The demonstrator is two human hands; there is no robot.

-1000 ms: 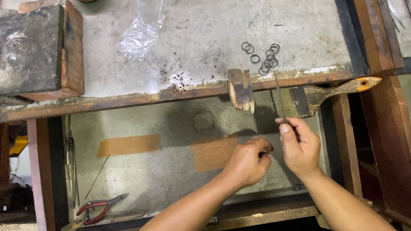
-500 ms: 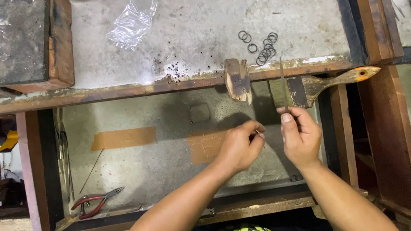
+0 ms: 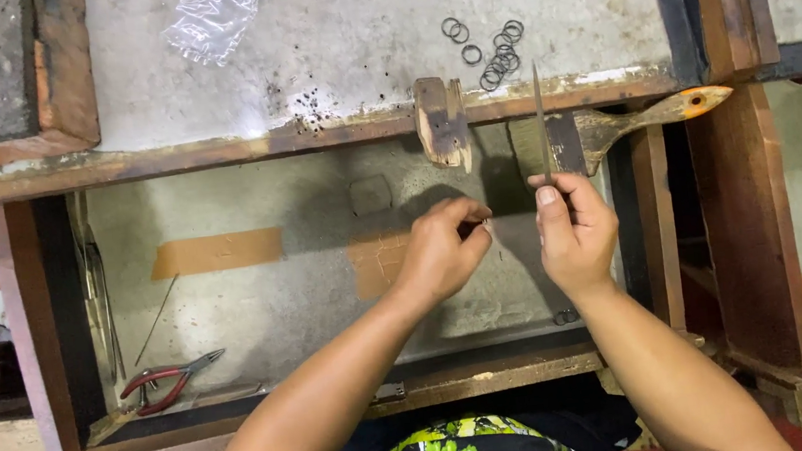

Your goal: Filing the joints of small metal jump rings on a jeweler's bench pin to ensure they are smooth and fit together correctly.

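Right hand (image 3: 573,233) is gripping a thin metal file (image 3: 540,114) upright over the open drawer (image 3: 261,298), left hand (image 3: 443,251) is pinching something small, likely a ring, beside it; best keeping the piece braced against the wooden peg (image 3: 442,123).

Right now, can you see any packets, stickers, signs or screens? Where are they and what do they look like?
Clear plastic bag: crumpled, see-through, on the grey bench top, far left of the hands.
Tan tape strip: flat rectangle stuck on the drawer floor, left of the left hand.
No signs or screens.
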